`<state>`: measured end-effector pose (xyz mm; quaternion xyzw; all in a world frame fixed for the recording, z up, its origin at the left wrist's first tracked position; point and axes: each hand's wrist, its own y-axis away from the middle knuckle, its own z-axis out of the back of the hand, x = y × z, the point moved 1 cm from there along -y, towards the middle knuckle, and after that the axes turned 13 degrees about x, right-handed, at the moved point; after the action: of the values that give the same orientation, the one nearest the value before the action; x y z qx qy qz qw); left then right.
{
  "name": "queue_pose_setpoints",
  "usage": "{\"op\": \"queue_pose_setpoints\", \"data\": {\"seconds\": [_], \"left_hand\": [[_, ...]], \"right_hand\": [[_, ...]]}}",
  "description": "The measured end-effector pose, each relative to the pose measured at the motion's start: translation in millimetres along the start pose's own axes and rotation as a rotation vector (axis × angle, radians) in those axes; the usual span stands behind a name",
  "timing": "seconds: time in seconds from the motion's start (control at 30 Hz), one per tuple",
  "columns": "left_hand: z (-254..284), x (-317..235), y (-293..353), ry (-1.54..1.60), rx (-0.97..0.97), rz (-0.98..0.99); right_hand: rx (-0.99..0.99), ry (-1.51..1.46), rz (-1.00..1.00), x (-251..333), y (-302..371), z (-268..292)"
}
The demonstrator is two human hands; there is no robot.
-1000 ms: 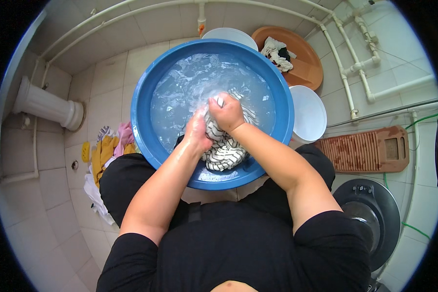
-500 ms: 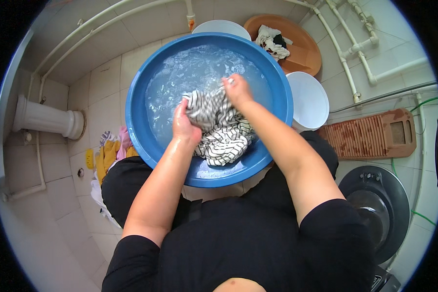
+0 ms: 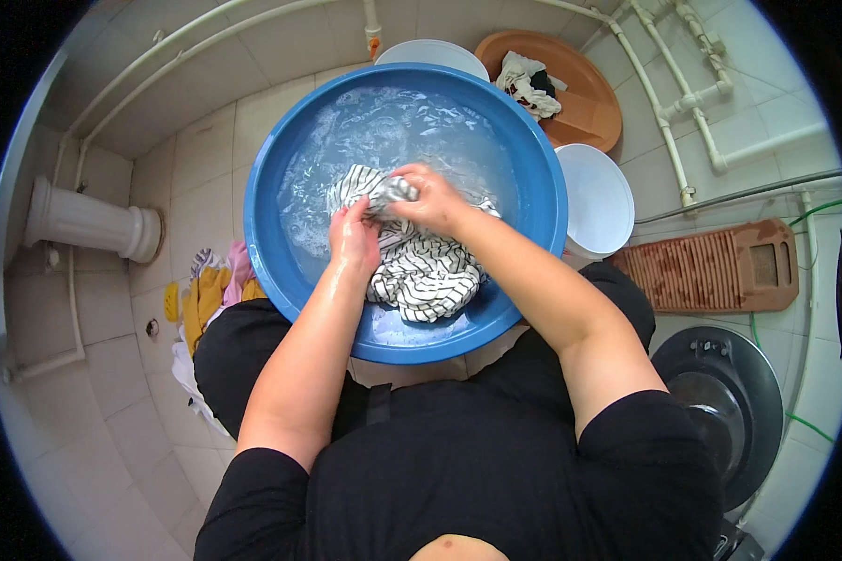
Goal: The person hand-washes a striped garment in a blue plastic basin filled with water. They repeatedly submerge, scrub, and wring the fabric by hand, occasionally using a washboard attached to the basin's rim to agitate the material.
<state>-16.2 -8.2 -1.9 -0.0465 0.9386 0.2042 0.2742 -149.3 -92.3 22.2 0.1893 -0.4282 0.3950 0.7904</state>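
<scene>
A black-and-white striped garment (image 3: 427, 279) lies bunched in a large blue tub (image 3: 264, 238) of soapy water. Part of it is lifted between my two hands, and the rest rests in a heap against the tub's near side. My left hand (image 3: 355, 237) grips the raised cloth from the left, its fingers closed around a fold. From the right, my right hand (image 3: 430, 199) is curled over the same raised part, close to the left one. The cloth between the hands is a little blurred, and some fingertips are hidden in it.
Right of the tub stand a white bucket (image 3: 596, 201), a brown washboard (image 3: 711, 268) and a dark round basin (image 3: 762, 411). An orange-brown basin (image 3: 589, 79) holding clothes sits behind. Clothes (image 3: 206, 304) lie on the floor at left, beside a yellow object (image 3: 171, 302).
My right hand has come down and left, nearer my left hand. The raised part of the garment has shifted left and is now gathered between both hands.
</scene>
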Motion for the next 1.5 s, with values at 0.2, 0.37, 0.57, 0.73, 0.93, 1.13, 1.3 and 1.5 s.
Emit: {"op": "queue_pose_setpoints", "data": {"seconds": [0.2, 0.37, 0.57, 0.73, 0.93, 1.13, 1.3, 1.5], "left_hand": [[-33.7, -20.3, 40.4, 0.214, 0.265, 0.289], [20.8, 12.5, -3.6, 0.342, 0.682, 0.239], [-54.0, -1.2, 36.0, 0.041, -0.041, 0.243], [-28.9, 8.4, 26.2, 0.024, -0.05, 0.039], [-48.9, -4.6, 23.1, -0.191, 0.088, -0.107], [3.4, -7.7, -2.0, -0.147, -0.136, -0.07], [-19.7, -6.4, 7.5, -0.251, -0.102, 0.067], [5.8, -1.5, -12.7, -0.058, 0.139, 0.17]], "right_hand": [[0.118, -0.066, 0.365, 102.1, 26.8, -34.8], [-0.139, 0.234, 0.311, 88.2, 23.8, -21.0], [-0.227, -0.025, -0.151, 67.9, 14.0, -17.6], [-0.022, -0.025, 0.053, 82.6, 16.7, -27.6], [-0.464, 0.204, -0.379, -37.6, -4.2, 21.7], [0.102, 0.273, -0.721, -61.7, 19.9, 37.7], [0.048, 0.419, -0.774, -51.2, 17.2, 41.5], [0.02, 0.097, -0.197, 56.1, 4.6, 9.5]]}}
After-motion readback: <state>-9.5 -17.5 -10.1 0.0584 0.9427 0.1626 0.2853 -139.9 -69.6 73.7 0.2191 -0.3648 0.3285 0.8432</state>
